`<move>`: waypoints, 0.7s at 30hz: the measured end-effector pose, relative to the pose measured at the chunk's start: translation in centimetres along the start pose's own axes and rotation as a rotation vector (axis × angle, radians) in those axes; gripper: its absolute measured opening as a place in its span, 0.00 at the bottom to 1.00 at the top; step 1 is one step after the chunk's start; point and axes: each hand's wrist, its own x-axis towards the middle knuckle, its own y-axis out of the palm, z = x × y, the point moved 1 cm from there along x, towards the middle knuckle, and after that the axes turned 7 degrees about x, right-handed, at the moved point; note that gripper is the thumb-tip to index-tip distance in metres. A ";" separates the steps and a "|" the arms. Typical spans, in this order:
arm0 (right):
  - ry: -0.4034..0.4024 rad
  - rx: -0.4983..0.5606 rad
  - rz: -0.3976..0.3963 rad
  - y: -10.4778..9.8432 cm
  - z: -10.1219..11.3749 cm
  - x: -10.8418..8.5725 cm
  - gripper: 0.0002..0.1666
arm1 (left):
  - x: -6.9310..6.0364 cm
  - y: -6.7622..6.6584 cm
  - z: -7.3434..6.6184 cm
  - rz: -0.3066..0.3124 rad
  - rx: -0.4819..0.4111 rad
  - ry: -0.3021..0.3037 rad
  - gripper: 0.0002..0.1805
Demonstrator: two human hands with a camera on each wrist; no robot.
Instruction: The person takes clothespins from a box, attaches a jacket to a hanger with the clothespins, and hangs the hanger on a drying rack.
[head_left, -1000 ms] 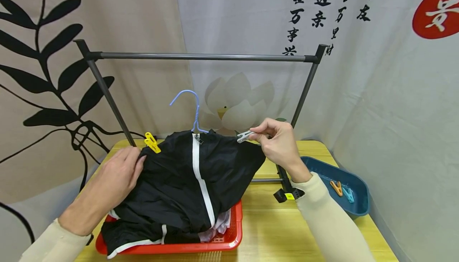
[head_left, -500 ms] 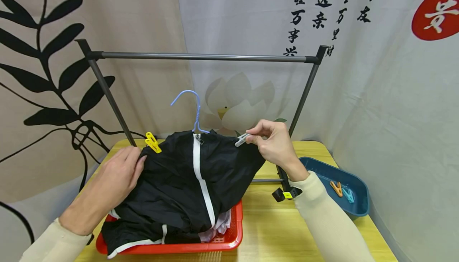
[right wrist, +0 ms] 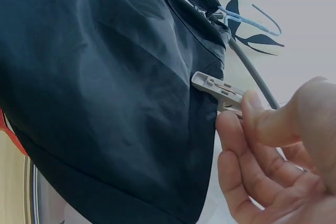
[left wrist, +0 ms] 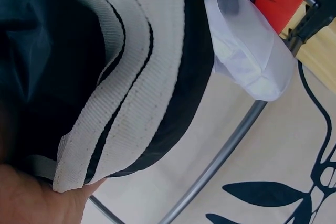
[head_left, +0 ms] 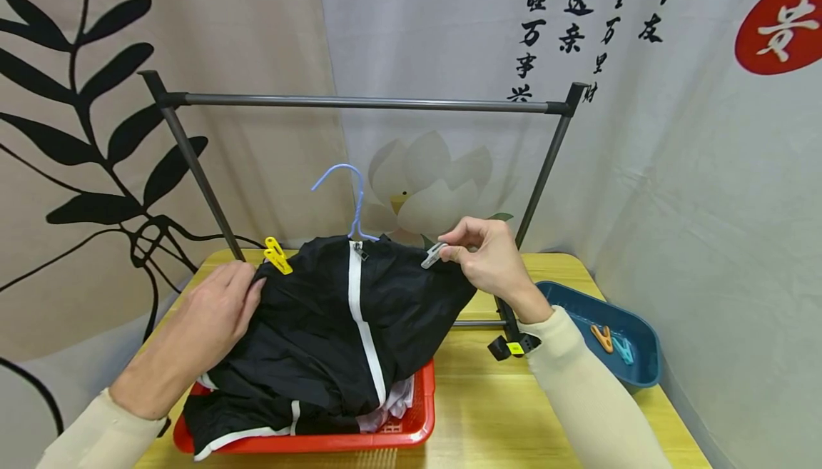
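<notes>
The right grip (head_left: pixel 488 258) pinches a grey clothespin (head_left: pixel 433 256), its fingers covering the handle end; whether the nose is closed on cloth cannot be told. The left grip (head_left: pixel 212 312) clasps a black jacket (head_left: pixel 315 312), fingertips mostly hidden. Spread between both grips, the jacket conceals the lower part of a blue hanger (head_left: pixel 358 205) and much of a red basket (head_left: pixel 424 412) below. Just beside the left grip sits a yellow clip (head_left: pixel 277 256). A metal rack (head_left: pixel 372 102) rises behind both grips; right of the right grip, a dark-blue tray (head_left: pixel 576 305) with two pegs (head_left: pixel 602 338) rests on the bench (head_left: pixel 488 412). The clothespin's long axis slants down-left from the right grip, nose over the jacket's shoulder.
</notes>
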 end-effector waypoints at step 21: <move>-0.019 -0.089 0.071 -0.7 -0.9 -0.7 0.19 | 0.1 0.6 -0.2 -0.033 0.007 0.002 0.17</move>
